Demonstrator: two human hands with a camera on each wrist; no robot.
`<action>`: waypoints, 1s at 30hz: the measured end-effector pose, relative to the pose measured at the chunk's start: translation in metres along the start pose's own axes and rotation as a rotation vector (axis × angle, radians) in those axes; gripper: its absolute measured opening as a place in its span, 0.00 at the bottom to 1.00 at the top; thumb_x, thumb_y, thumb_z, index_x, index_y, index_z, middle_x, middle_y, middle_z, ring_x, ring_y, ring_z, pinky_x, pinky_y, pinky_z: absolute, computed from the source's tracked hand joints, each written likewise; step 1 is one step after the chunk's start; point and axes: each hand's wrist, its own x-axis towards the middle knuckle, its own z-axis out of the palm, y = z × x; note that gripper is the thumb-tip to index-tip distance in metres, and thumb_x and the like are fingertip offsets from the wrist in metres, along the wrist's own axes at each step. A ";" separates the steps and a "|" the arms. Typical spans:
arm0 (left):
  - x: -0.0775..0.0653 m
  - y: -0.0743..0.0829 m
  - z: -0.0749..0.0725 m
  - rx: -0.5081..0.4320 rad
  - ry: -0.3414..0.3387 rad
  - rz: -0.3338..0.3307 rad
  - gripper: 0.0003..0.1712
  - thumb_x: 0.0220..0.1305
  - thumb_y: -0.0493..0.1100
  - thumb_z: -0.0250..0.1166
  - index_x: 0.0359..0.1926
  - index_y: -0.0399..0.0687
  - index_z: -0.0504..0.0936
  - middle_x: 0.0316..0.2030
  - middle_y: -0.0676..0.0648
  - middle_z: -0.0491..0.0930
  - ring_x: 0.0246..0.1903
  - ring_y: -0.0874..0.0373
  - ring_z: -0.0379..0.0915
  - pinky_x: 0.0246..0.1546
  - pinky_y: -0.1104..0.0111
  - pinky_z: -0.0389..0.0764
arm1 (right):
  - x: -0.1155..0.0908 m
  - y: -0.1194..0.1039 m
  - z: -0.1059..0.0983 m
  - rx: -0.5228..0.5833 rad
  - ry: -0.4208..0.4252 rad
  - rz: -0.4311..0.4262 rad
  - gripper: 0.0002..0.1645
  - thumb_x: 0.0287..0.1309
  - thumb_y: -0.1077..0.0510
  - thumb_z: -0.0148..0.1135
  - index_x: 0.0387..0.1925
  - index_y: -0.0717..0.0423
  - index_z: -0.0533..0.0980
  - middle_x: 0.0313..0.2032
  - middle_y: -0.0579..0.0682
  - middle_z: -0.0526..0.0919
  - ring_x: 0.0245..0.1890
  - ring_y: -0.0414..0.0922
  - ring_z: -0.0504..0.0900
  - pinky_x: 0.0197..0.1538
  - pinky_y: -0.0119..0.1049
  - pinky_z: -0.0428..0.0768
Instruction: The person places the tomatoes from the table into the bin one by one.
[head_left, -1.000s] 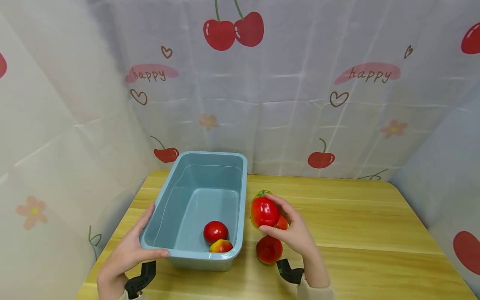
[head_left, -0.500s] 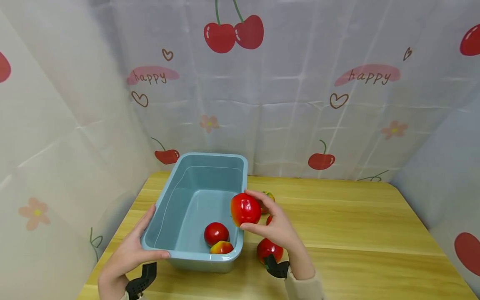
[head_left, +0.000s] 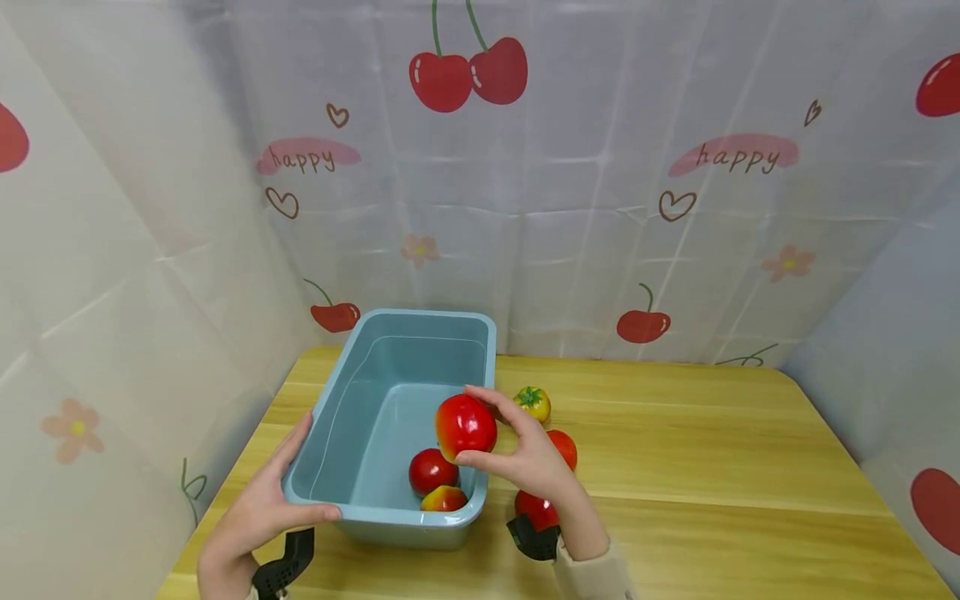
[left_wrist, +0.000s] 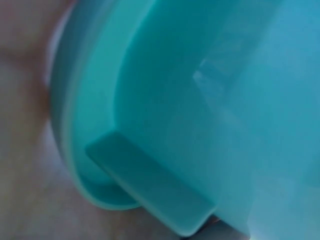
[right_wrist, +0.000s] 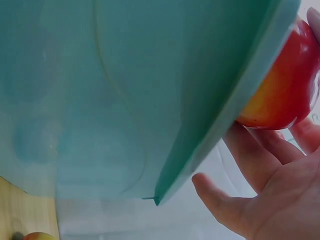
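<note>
My right hand (head_left: 525, 458) holds a glossy red apple (head_left: 467, 427) with a yellowish side, thumb below and fingers behind it. It hangs over the right part of a blue-grey plastic bin (head_left: 491, 354). In the right wrist view the apple (right_wrist: 290, 75) shows past the bin's rim. At the bin's near left corner, my left hand (head_left: 258, 504) grips the edge, with its thumb along the front rim and fingers along the left side. Inside the bin, near the front right, lie a dark red round fruit (head_left: 431, 472) and a yellow-and-red fruit (head_left: 445, 499).
Right of the bin, on the wooden table (head_left: 697, 433), sit a yellow fruit with a green top (head_left: 533, 402), an orange-red fruit (head_left: 565, 450) and a red fruit (head_left: 534, 507), the last two partly hidden by my right arm. A printed curtain (head_left: 570, 217) stands behind.
My right hand has carried the red apple leftward from above the table to over the bin, uncovering the yellow fruit. My left hand stays on the bin's corner.
</note>
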 end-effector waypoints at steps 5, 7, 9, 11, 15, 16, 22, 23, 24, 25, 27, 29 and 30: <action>0.001 -0.001 0.000 0.006 -0.002 0.001 0.66 0.41 0.37 0.77 0.74 0.54 0.43 0.70 0.40 0.44 0.56 0.39 0.55 0.43 0.56 0.71 | 0.001 -0.002 0.005 -0.018 -0.015 0.003 0.41 0.47 0.49 0.72 0.62 0.28 0.65 0.59 0.37 0.69 0.58 0.44 0.68 0.49 0.43 0.76; 0.001 -0.001 0.000 0.008 -0.002 0.003 0.66 0.41 0.37 0.77 0.74 0.55 0.44 0.70 0.40 0.44 0.56 0.39 0.55 0.43 0.58 0.72 | 0.002 -0.002 0.007 -0.033 -0.023 0.005 0.40 0.47 0.48 0.72 0.62 0.28 0.65 0.59 0.36 0.69 0.58 0.43 0.68 0.49 0.43 0.76; 0.001 -0.002 0.000 0.006 -0.001 0.005 0.66 0.41 0.37 0.77 0.74 0.55 0.44 0.70 0.40 0.44 0.56 0.39 0.55 0.42 0.60 0.72 | 0.002 -0.002 0.008 -0.055 -0.030 0.006 0.40 0.46 0.48 0.72 0.62 0.27 0.65 0.59 0.35 0.68 0.58 0.42 0.67 0.49 0.43 0.76; 0.001 -0.003 0.000 0.004 0.000 0.010 0.66 0.41 0.37 0.77 0.74 0.55 0.44 0.70 0.40 0.44 0.56 0.39 0.55 0.42 0.63 0.73 | 0.002 -0.002 0.009 -0.076 -0.033 0.004 0.40 0.46 0.47 0.72 0.61 0.26 0.65 0.59 0.35 0.68 0.59 0.42 0.66 0.49 0.44 0.75; 0.001 -0.004 0.000 0.005 0.004 0.027 0.66 0.40 0.36 0.77 0.74 0.54 0.44 0.70 0.40 0.44 0.55 0.40 0.56 0.42 0.64 0.73 | 0.002 0.000 0.010 -0.117 -0.036 0.001 0.40 0.47 0.46 0.72 0.62 0.25 0.65 0.61 0.35 0.66 0.63 0.46 0.60 0.52 0.52 0.72; 0.001 -0.004 0.000 0.006 0.003 0.028 0.66 0.40 0.36 0.77 0.74 0.53 0.44 0.70 0.40 0.44 0.55 0.40 0.56 0.42 0.64 0.73 | 0.002 0.000 0.010 -0.125 -0.036 -0.001 0.41 0.47 0.46 0.72 0.62 0.26 0.65 0.61 0.35 0.66 0.64 0.46 0.60 0.54 0.55 0.70; 0.001 -0.004 0.000 0.016 0.003 0.029 0.66 0.40 0.37 0.77 0.74 0.53 0.44 0.70 0.40 0.44 0.56 0.40 0.56 0.43 0.65 0.72 | 0.000 0.001 0.008 -0.141 -0.031 -0.023 0.43 0.47 0.46 0.72 0.64 0.29 0.63 0.60 0.38 0.69 0.61 0.41 0.64 0.61 0.59 0.58; 0.002 -0.004 0.000 0.018 0.004 0.031 0.66 0.40 0.37 0.77 0.74 0.53 0.44 0.70 0.40 0.44 0.56 0.40 0.56 0.43 0.65 0.72 | -0.001 0.002 0.007 -0.136 -0.028 -0.026 0.42 0.47 0.47 0.71 0.64 0.29 0.63 0.60 0.38 0.69 0.61 0.41 0.65 0.61 0.59 0.59; 0.002 -0.003 0.000 0.022 0.005 0.033 0.66 0.40 0.37 0.77 0.74 0.53 0.44 0.70 0.40 0.44 0.56 0.40 0.56 0.43 0.65 0.72 | -0.001 0.003 0.007 -0.135 -0.026 -0.030 0.42 0.48 0.47 0.71 0.64 0.29 0.63 0.60 0.38 0.70 0.61 0.41 0.65 0.61 0.59 0.60; 0.001 -0.003 0.000 0.025 0.006 0.034 0.66 0.40 0.37 0.77 0.74 0.52 0.44 0.70 0.40 0.45 0.56 0.40 0.56 0.43 0.65 0.72 | -0.002 0.004 0.007 -0.135 -0.022 -0.030 0.41 0.48 0.47 0.71 0.64 0.29 0.64 0.60 0.39 0.70 0.61 0.41 0.65 0.60 0.58 0.61; 0.001 -0.003 0.000 0.023 0.008 0.033 0.66 0.40 0.37 0.77 0.74 0.52 0.44 0.70 0.39 0.45 0.55 0.40 0.57 0.43 0.65 0.72 | -0.003 0.007 0.006 -0.127 -0.017 -0.031 0.41 0.48 0.48 0.71 0.64 0.30 0.64 0.60 0.39 0.70 0.61 0.42 0.65 0.58 0.57 0.65; 0.001 -0.003 0.000 0.015 0.008 0.032 0.66 0.40 0.36 0.77 0.74 0.51 0.45 0.70 0.39 0.46 0.54 0.40 0.58 0.42 0.65 0.73 | -0.005 0.009 0.005 -0.115 -0.013 -0.031 0.40 0.49 0.49 0.71 0.63 0.30 0.65 0.61 0.40 0.69 0.61 0.43 0.65 0.58 0.57 0.66; 0.001 -0.003 0.000 0.011 0.009 0.029 0.65 0.40 0.36 0.77 0.74 0.51 0.45 0.69 0.39 0.46 0.54 0.40 0.58 0.41 0.65 0.73 | -0.005 0.010 0.005 -0.109 -0.011 -0.032 0.40 0.49 0.49 0.71 0.63 0.30 0.65 0.61 0.40 0.69 0.62 0.43 0.65 0.57 0.57 0.66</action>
